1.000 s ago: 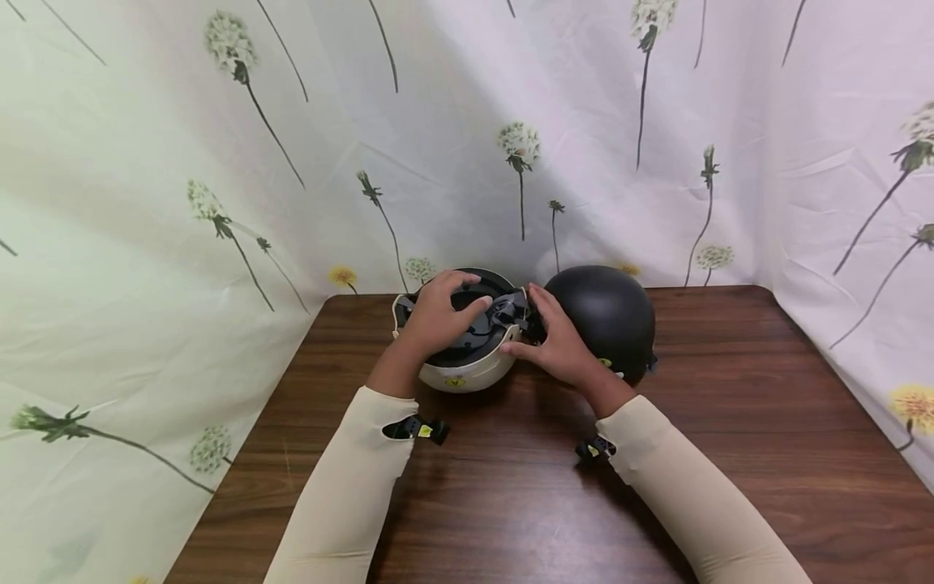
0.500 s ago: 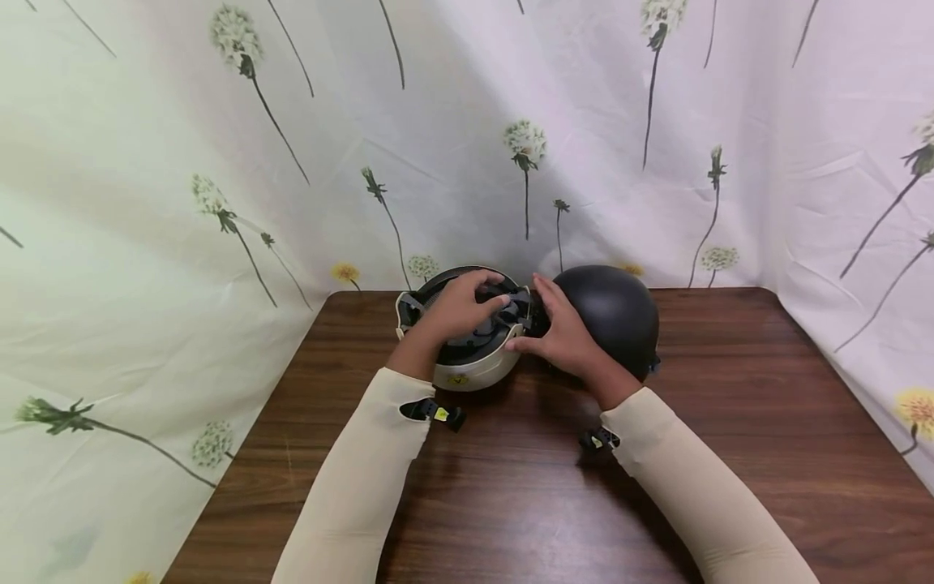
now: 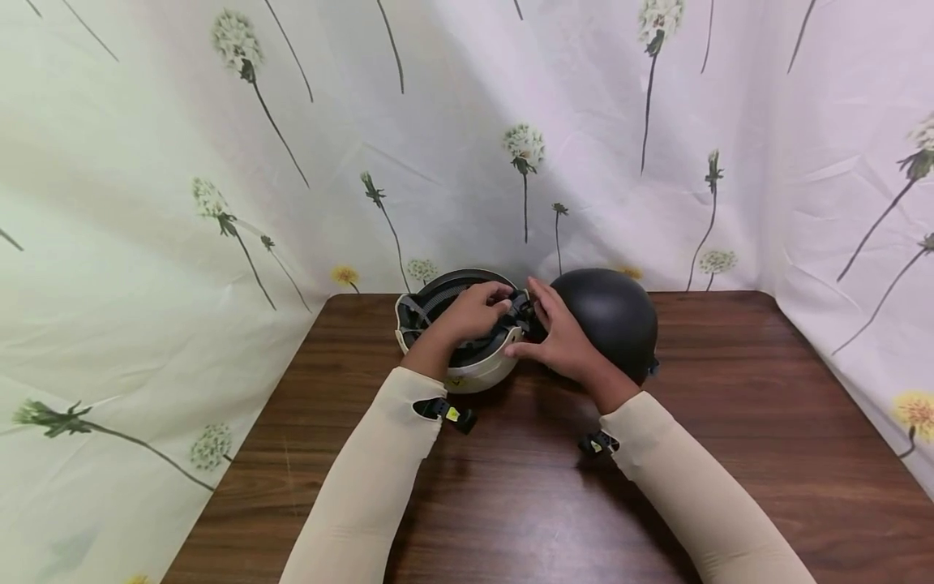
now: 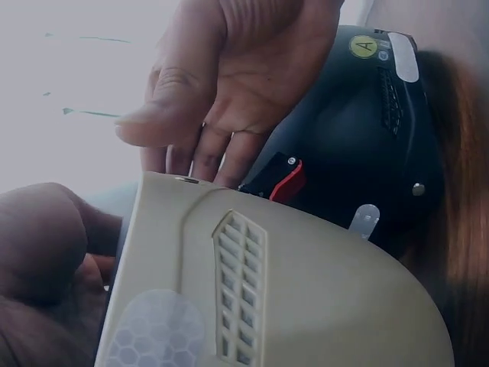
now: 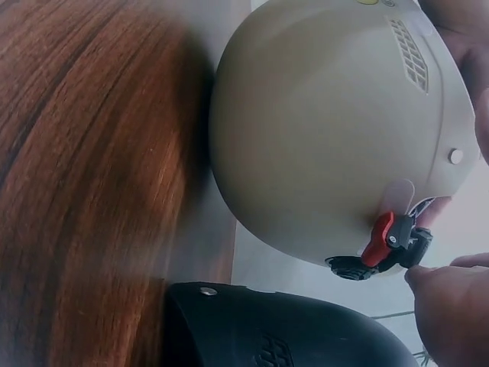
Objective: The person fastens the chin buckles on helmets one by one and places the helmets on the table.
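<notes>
Reaching over the rim (image 3: pixel 516 331): left hand (image 3: pixel 473 316), crossing the cream helmet (image 3: pixel 485 375) from the near side toward the right; fingers bent, tips lost among the straps (image 3: pixel 520 305); cannot tell if pinching anything.

Cream helmet: resting upside down toward the far side of the table (image 3: pixel 511 503), just left of the black helmet (image 3: pixel 609 316).

Buckle (image 5: pixel 399 231): at the right end of the rim, next to a red tab (image 5: pixel 377 240); lying between the two hands, rightward from the left fingertips, leftward from the right palm.

Right hand (image 3: pixel 563 341): cupped around the outer side of the same end; thumb spread well away from the fingers, fingers close together and passing behind the rim in the left wrist view; thumb tip meeting the buckle's outline in the right wrist view, contact uncertain.

Nearer hand: right by position, though probably needing the left to steady the straps.

Long axis: seemingly left to right across the helmet, but too foreshortened to be sure.

Black helmet: dome up, close beyond the right knuckles; likely to crowd any outward swing.
</notes>
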A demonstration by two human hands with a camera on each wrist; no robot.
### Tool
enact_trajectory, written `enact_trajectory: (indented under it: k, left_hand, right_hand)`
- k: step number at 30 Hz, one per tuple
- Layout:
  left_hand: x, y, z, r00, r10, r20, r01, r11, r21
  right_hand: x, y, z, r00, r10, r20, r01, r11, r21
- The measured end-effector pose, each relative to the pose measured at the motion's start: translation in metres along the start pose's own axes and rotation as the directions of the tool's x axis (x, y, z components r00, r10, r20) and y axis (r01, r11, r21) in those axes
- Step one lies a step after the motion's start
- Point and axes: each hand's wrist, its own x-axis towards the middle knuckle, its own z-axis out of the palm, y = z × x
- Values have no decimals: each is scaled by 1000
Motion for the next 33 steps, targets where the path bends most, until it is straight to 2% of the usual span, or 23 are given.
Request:
enact_trajectory:
  k: [7,11,20,27,33]
  left_hand:
    - [3,-5,4,1000,23,10,-23,1000,-9]
    - [6,-10,8,999,29,16,-30,999,19]
    - [4,-10,10,999,14,42,-13,1000,-8]
    - [3,-11,11,998,27,53,-27,1000,-8]
    - [6,-12,12,998,42,52,-43,999,17]
  right_hand:
    - [0,4,0,999,-47,-14,47,998,32]
    - [-1,7,2,996,-66,-65,68,997,32]
    - [-2,6,10,973,-25,-230,21,1000,-16]
    - [1,8,17,957,8,-291,-33,996,-81]
    - [4,10,18,946,21,-323,-46,996,-72]
